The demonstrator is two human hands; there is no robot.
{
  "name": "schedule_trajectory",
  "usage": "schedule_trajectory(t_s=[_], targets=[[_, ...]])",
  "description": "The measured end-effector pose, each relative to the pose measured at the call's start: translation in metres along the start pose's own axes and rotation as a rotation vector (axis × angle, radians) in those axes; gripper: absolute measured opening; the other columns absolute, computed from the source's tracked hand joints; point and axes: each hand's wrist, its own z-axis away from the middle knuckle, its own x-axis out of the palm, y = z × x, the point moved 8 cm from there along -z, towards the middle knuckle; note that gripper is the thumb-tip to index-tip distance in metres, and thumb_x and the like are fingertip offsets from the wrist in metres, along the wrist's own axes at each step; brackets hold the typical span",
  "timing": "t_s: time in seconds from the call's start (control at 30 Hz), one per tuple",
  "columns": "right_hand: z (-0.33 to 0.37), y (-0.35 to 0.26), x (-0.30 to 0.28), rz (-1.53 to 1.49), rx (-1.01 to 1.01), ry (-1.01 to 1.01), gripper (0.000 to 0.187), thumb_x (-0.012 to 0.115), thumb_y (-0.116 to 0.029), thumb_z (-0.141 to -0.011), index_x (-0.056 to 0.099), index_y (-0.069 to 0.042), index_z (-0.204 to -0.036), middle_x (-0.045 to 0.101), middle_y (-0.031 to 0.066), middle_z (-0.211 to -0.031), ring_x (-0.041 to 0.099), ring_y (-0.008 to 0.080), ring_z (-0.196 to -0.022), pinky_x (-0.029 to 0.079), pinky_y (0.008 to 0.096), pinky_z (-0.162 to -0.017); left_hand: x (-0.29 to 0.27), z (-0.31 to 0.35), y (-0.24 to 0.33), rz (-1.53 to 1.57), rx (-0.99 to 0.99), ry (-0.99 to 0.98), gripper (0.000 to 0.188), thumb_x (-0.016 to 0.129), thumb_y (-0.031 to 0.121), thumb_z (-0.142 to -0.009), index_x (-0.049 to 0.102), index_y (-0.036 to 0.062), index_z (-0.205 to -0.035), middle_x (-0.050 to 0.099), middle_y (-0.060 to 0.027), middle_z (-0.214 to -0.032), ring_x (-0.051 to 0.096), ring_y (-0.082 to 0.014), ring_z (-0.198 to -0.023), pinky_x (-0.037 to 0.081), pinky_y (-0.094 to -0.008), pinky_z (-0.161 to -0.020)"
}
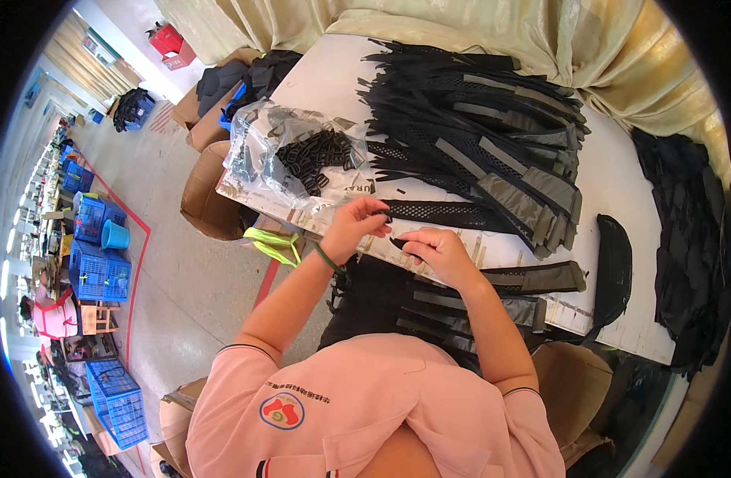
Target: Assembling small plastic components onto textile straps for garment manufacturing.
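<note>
My left hand (356, 229) is closed, its thumb and fingers pinching a small black buckle (386, 215), mostly covered by the fingertips. Just to its right, my right hand (442, 253) pinches the narrow black tip of a strap (398, 243). A mesh strap with a grey end (540, 278) comes out beyond my right wrist; whether it is the same strap is hidden. Ahead of my hands, another black mesh strap (445, 212) lies across the table. Left of the straps, a clear plastic bag (250, 147) holds many black plastic buckles (321, 155).
A large heap of black and grey straps (477, 119) covers the white table (325, 76). To the right lie a black curved pouch (613, 271) and stacked black fabric (688, 239). More straps (437, 313) rest by my lap. Cardboard boxes (206, 191) stand beside the table's left edge.
</note>
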Motion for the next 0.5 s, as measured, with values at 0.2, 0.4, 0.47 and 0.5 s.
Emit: schedule_trajectory(t_s=[0.2,0.4,0.47,0.5], targets=[[0.005,-0.003,0.001,0.213,-0.038,-0.016,0.015,0.06,-0.011,-0.085,0.066,0.001,-0.091,0.061,0.0011,-0.072,0.054,0.0071,-0.063,0.044,0.022,-0.058,0.006,0.013,-0.016,-0.086,0.102,0.045,0.013,0.063,0.003,-0.083,0.058,0.0023,-0.095,0.061,-0.0011,-0.088,0.059,-0.0086,-0.078,0.048,-0.0226,-0.069],[0.008,0.02,0.009,-0.441,0.239,-0.035,0.014,0.062,-0.014,-0.084,0.064,-0.001,-0.087,0.061,0.0022,-0.073,0.053,0.0075,-0.062,0.043,0.0208,-0.059,0.031,0.023,-0.004,0.021,0.181,-0.002,0.015,0.061,-0.003,-0.082,0.057,0.003,-0.096,0.061,-0.0017,-0.091,0.056,-0.0074,-0.083,0.047,-0.0219,-0.073],[0.01,0.027,0.012,-0.512,0.287,-0.04,0.014,0.062,-0.014,-0.083,0.063,-0.001,-0.087,0.061,0.0032,-0.073,0.053,0.0086,-0.063,0.043,0.0216,-0.059,0.034,0.023,-0.006,0.023,0.208,-0.037,0.017,0.06,-0.005,-0.083,0.056,0.0028,-0.097,0.061,-0.0025,-0.093,0.057,-0.008,-0.085,0.047,-0.0224,-0.075],[0.011,0.026,0.012,-0.513,0.288,-0.04,0.014,0.062,-0.014,-0.083,0.063,-0.001,-0.087,0.061,0.0032,-0.073,0.053,0.0086,-0.063,0.043,0.0216,-0.059,0.037,0.023,-0.004,0.025,0.235,-0.07,0.018,0.059,-0.006,-0.083,0.056,0.0026,-0.098,0.061,-0.0033,-0.095,0.057,-0.0086,-0.087,0.047,-0.0229,-0.077]])
